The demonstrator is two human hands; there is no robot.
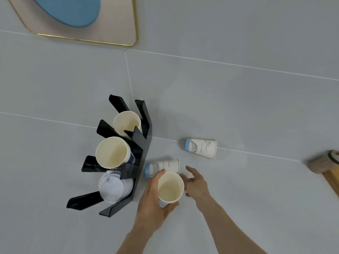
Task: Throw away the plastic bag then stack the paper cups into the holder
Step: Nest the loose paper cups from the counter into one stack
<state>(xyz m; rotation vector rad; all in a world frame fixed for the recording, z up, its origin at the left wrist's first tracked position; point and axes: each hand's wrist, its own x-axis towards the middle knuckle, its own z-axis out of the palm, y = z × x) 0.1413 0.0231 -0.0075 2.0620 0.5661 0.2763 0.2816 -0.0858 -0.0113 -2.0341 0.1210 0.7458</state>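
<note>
A black cup holder (142, 143) stands on the grey tiled floor, with a paper cup (126, 122) in its far slot, another cup (111, 153) in the middle slot and white lids (113, 186) in the near slot. My left hand (150, 200) grips an upright paper cup (170, 187) just right of the holder. My right hand (196, 182) is beside that cup, fingers spread, touching its rim side. Behind the held cup, a cup (165, 166) lies on its side. Another cup (201, 147) lies on its side farther right.
A pink mat with a gold edge (110, 33) carrying a blue round object (73, 10) sits at the top left. A wooden object (326, 165) juts in at the right edge. Open floor lies above and right of the cups.
</note>
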